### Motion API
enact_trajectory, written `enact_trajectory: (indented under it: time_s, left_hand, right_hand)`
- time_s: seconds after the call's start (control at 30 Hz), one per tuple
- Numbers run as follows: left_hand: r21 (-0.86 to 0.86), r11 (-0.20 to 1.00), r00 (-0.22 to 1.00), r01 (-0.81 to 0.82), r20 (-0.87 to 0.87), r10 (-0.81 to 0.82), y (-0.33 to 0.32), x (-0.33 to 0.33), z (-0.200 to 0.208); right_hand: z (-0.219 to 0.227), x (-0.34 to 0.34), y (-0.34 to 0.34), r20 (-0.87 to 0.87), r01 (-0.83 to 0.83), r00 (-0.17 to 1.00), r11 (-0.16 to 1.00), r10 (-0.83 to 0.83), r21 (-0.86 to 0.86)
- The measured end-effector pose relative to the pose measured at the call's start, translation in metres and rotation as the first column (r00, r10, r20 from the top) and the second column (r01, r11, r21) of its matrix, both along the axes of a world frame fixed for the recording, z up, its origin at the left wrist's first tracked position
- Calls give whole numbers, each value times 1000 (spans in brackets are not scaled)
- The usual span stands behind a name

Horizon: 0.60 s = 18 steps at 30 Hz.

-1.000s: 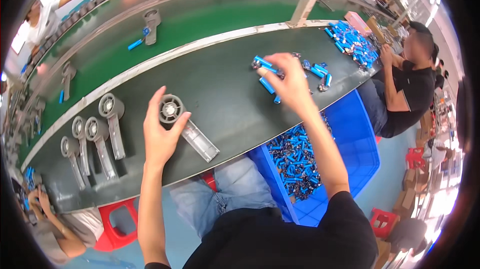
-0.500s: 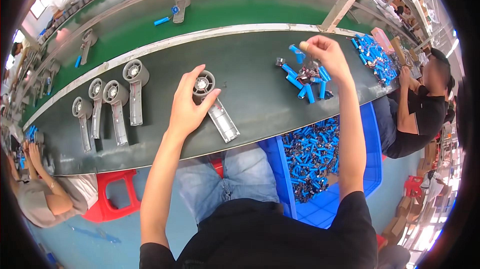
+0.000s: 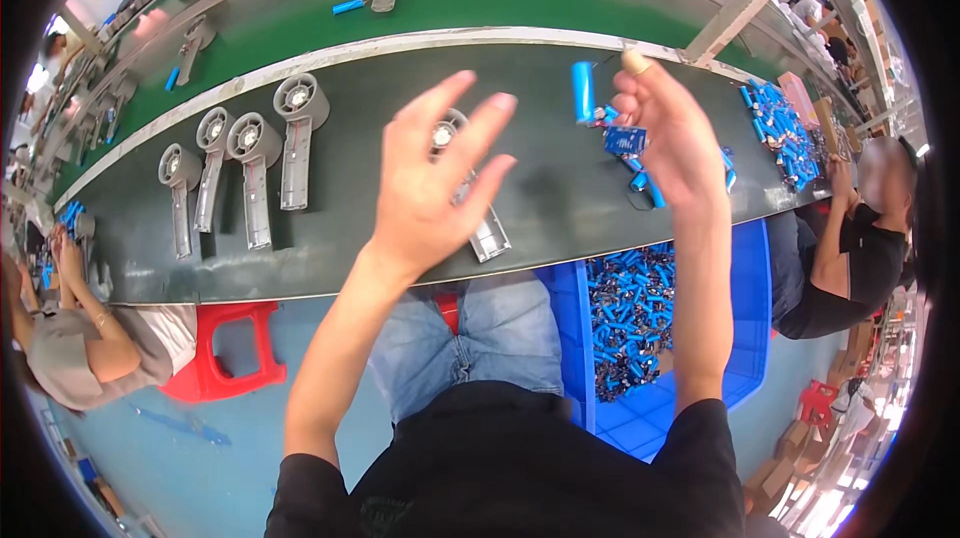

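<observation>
My left hand (image 3: 430, 183) hovers with its fingers spread over a grey handheld fan housing (image 3: 489, 239). It covers much of the round head, and the open handle trough points toward me. Raised above the worktable, my right hand (image 3: 682, 138) grips a blue cylindrical battery (image 3: 583, 94) with a small blue circuit board (image 3: 625, 141) attached by wires. The battery stands upright beside my fingertips, and the board hangs by the palm. Partly hidden behind this hand lie more blue batteries (image 3: 656, 192) on the table.
Several grey fan housings (image 3: 256, 206) stand in a group at the left. A blue crate (image 3: 574, 333) full of batteries and boards is beside my lap. Another battery pile (image 3: 778, 133) lies at the right near a seated co-worker (image 3: 860, 248). A green conveyor (image 3: 500, 3) runs beyond the table.
My right hand has lifted a battery and board from the small pile. My left hand has come off the fan housing and opened over it. The view has shifted slightly.
</observation>
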<state>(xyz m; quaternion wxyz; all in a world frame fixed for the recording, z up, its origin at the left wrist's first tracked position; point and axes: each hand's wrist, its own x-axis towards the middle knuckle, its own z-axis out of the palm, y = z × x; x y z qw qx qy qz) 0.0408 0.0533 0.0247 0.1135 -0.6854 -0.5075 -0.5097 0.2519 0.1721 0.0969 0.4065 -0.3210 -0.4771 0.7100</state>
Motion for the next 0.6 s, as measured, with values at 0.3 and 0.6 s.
enact_trajectory:
  time_s: [0.3, 0.6]
  left_hand:
    - [129, 989, 997, 67, 30, -72, -26, -4, 17]
    - [-213, 801, 376, 560, 927, -16, -62, -30, -3]
  right_hand:
    - [-25, -57, -60, -164, -215, 971, 938, 175, -273]
    - [-75, -47, -60, 694, -486, 719, 688, -34, 538]
